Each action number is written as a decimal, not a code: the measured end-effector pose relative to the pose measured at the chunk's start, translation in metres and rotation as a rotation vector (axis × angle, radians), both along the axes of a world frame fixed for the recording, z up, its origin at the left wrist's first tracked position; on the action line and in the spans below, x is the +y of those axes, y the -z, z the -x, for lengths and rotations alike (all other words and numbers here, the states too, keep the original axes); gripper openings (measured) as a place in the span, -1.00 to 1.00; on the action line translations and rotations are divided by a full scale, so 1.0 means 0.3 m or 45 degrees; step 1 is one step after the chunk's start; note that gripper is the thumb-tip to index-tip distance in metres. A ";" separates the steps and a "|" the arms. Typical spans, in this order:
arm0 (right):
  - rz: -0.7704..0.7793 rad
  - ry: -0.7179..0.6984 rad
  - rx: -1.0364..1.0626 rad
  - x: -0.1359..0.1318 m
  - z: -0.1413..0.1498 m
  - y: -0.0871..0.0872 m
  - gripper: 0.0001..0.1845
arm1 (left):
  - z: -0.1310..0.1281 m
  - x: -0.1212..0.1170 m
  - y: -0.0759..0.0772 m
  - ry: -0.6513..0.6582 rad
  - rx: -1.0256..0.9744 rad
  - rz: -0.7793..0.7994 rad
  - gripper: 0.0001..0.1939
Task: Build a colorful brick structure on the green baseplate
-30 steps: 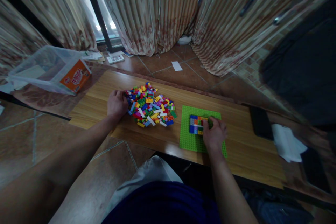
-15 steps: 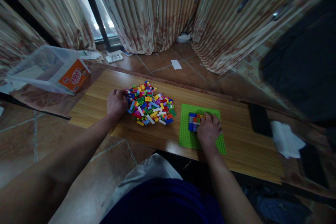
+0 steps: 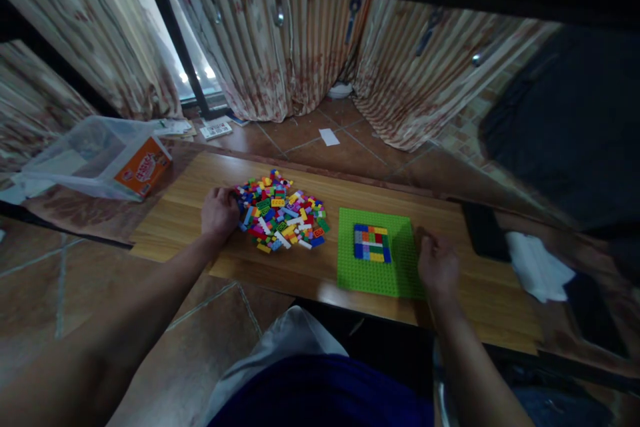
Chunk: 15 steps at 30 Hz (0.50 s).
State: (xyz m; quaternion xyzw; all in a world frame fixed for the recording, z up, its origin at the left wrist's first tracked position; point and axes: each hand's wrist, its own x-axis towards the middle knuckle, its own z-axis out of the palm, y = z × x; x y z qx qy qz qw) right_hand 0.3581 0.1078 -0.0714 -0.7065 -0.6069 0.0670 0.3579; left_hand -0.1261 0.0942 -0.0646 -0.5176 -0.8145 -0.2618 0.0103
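Observation:
A heap of small coloured bricks (image 3: 280, 213) lies on a low wooden board (image 3: 190, 213). My left hand (image 3: 219, 212) rests at the heap's left edge with its fingers curled among the bricks; what they hold is hidden. A green baseplate (image 3: 350, 267) lies to the right of the heap, with a small block of mixed-colour bricks (image 3: 371, 243) pressed onto it. My right hand (image 3: 439, 265) rests on the board at the baseplate's right edge, off the block, fingers loosely bent and nothing visible in them.
A clear plastic tub with an orange label (image 3: 100, 157) lies on its side at the far left. A dark phone (image 3: 483, 230) and a white cloth (image 3: 537, 265) sit at the board's right end. Curtains (image 3: 280, 53) hang behind, papers lie on the tiled floor.
My right hand has lifted off the brick block and moved right to the baseplate's edge, leaving the block uncovered. My left hand has stayed at the heap. The camera tilted up slightly.

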 end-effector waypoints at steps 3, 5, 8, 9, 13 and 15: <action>-0.029 0.025 -0.153 0.030 -0.094 0.026 -0.51 | 0.001 -0.004 -0.004 0.004 -0.006 0.006 -0.67; -0.046 0.008 -0.256 0.041 -0.127 0.044 -0.54 | 0.002 -0.004 -0.006 0.005 0.005 0.017 -0.67; -0.057 0.039 -0.335 0.042 -0.135 0.062 -0.55 | 0.004 -0.001 -0.007 -0.005 0.018 0.036 -0.68; -0.050 0.056 -0.346 0.040 -0.131 0.065 -0.54 | 0.005 0.001 -0.008 -0.014 0.021 0.041 -0.68; -0.024 0.085 -0.399 0.035 -0.120 0.069 -0.52 | 0.001 0.003 -0.011 -0.049 0.019 0.056 -0.69; -0.018 0.084 -0.425 0.038 -0.122 0.075 -0.49 | -0.002 -0.002 -0.014 -0.036 0.009 0.062 -0.69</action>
